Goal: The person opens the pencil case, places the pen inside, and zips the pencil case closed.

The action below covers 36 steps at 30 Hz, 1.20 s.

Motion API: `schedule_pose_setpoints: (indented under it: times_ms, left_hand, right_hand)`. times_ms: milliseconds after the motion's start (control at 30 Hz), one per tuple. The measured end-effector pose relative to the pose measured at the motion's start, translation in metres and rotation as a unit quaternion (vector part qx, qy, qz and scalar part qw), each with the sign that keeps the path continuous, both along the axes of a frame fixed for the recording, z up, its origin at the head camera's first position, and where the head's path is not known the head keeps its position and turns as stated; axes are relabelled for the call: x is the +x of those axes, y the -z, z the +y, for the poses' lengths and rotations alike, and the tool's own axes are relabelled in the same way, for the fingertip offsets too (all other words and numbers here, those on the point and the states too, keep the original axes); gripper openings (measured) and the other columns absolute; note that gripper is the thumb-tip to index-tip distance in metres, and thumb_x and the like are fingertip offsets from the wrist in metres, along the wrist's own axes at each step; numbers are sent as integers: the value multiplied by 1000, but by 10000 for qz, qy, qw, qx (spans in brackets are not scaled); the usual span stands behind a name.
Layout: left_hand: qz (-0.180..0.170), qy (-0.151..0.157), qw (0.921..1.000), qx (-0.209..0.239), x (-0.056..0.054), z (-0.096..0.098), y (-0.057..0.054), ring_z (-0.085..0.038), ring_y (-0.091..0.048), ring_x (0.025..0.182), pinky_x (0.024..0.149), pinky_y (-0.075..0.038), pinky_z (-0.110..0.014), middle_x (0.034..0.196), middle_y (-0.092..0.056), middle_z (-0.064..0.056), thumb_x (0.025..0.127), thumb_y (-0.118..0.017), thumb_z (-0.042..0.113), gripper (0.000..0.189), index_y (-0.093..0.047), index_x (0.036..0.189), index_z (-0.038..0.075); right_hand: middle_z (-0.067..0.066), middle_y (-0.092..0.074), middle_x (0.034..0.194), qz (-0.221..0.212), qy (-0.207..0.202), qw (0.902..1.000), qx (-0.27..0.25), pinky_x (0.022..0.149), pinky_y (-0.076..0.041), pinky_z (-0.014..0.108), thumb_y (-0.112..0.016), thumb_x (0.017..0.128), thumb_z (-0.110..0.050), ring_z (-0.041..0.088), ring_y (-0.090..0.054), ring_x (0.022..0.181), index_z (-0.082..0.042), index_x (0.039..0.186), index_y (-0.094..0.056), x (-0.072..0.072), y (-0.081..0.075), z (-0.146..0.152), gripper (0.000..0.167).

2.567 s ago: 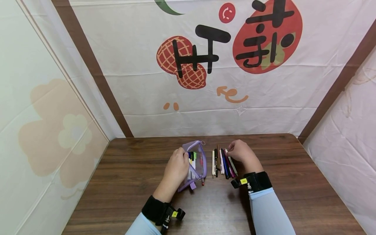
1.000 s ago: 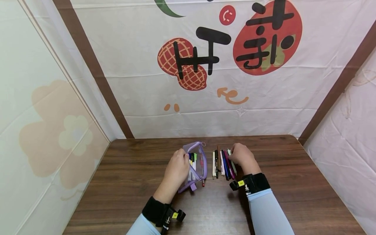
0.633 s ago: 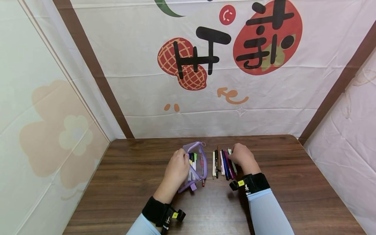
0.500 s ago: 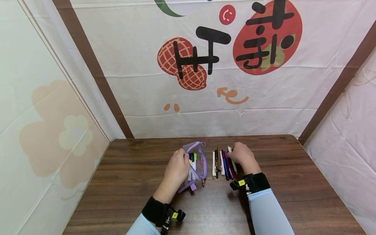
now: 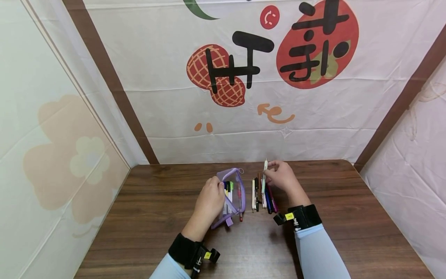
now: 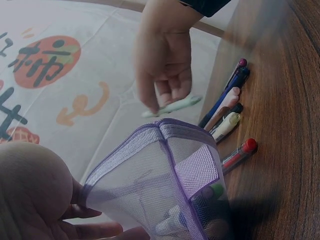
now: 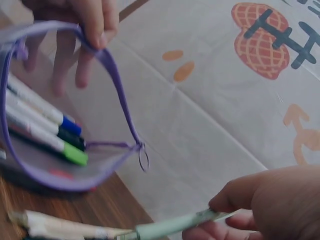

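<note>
My left hand (image 5: 210,195) pinches the rim of a purple mesh pencil case (image 5: 242,193), holding its zipped mouth wide. Inside lie several markers (image 7: 45,120) with blue, black and green caps. My right hand (image 5: 281,176) pinches a pale green pen (image 5: 265,172), raised over a row of pens and tilted. In the right wrist view the thumb and fingers close on that pen near one end. Below it on the table lie a cream pen (image 5: 253,195), a black pen (image 5: 256,195), a blue pen (image 5: 268,201) and a purple pen (image 5: 273,199), among others.
A red-capped pen (image 6: 242,154) lies beside the case, partly hidden by it. The wooden table (image 5: 146,224) ends at a printed white cloth (image 5: 167,97) behind. A zipper ring (image 7: 143,157) hangs from the case's corner.
My right hand has picked the pale green pen up from the right end of the row and moved it left and up. My left hand and the case have stayed in place.
</note>
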<state>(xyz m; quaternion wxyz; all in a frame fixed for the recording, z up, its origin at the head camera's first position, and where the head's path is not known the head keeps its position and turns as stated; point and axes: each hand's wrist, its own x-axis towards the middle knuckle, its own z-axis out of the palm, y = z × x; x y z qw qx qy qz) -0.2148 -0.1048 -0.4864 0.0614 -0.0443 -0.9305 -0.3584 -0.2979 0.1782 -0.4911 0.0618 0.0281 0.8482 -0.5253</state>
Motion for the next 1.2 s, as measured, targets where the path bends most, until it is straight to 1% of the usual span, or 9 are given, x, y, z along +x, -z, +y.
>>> schedule_pose_setpoints:
  times_ms: [67, 167, 333, 433, 567, 700, 967, 1100, 1200]
  left_hand:
    - [40, 10, 10000, -20, -1, 0, 1, -23, -62, 85, 78, -59, -44, 99, -62, -12, 119, -50, 16, 23, -65, 107, 2]
    - [21, 7, 10000, -32, -1, 0, 2, -23, -61, 85, 78, -59, -44, 99, -62, -11, 119, -50, 17, 23, -64, 107, 2]
    - [-64, -4, 10000, -33, -1, 1, 1, -22, -61, 84, 76, -57, -41, 100, -62, -11, 120, -49, 19, 25, -64, 109, 2]
    - [-91, -25, 10000, -32, 0, 1, 0, -22, -61, 84, 76, -57, -41, 100, -62, -10, 121, -49, 20, 25, -64, 110, 3]
    - [-83, -65, 9999, -37, 0, 1, 0, -22, -61, 84, 77, -58, -42, 100, -62, -11, 121, -49, 19, 25, -65, 110, 3]
    - [-67, -118, 9999, -52, 0, 2, 0, -24, -63, 85, 78, -59, -44, 102, -63, -12, 120, -50, 20, 25, -66, 111, 2]
    - [-116, -156, 9998, -81, -1, 3, 0, -24, -63, 86, 77, -58, -44, 104, -64, -13, 120, -50, 21, 25, -65, 112, 3]
    - [-47, -134, 9998, -105, -1, 2, 0, -24, -61, 85, 76, -56, -44, 103, -63, -13, 119, -50, 19, 24, -64, 109, 2]
    - [-3, -119, 9999, -83, -1, 2, 0, -24, -60, 84, 75, -54, -43, 102, -62, -13, 119, -50, 17, 24, -63, 107, 2]
  right_hand:
    - [26, -82, 120, 77, 54, 9994, -340, 85, -71, 46, -71, 109, -14, 32, -83, 89, 3, 148, -60, 0, 0, -5, 45]
    - [27, -82, 121, 165, 54, 9975, -692, 90, -71, 50, -72, 109, -14, 37, -85, 94, 4, 150, -58, 1, 0, -13, 47]
    - [25, -83, 118, 141, 4, 9924, -1219, 93, -70, 52, -73, 109, -13, 34, -85, 93, 3, 147, -58, 4, 1, -27, 45]
    - [24, -83, 115, 6, -96, 9865, -1634, 92, -71, 50, -74, 107, -10, 32, -86, 92, 5, 144, -58, 7, 2, -38, 43]
    - [21, -84, 107, -262, -257, 9788, -2014, 84, -72, 43, -76, 105, -5, 27, -85, 84, 5, 137, -59, 10, 5, -54, 38]
    - [19, -84, 101, -542, -458, 9768, -2021, 76, -71, 37, -77, 104, -4, 21, -83, 76, 4, 132, -60, 13, 10, -66, 33]
    - [17, -83, 93, -887, -853, 9734, -1931, 67, -69, 32, -79, 100, -2, 19, -81, 70, 4, 129, -61, 19, 20, -90, 35]
    - [15, -82, 88, -870, -1087, 9747, -1748, 66, -68, 31, -80, 100, -6, 17, -80, 68, 6, 133, -63, 26, 23, -104, 38]
    - [13, -84, 88, -535, -1344, 9822, -1201, 66, -67, 30, -80, 101, -13, 14, -78, 70, 7, 135, -68, 31, 24, -111, 41]
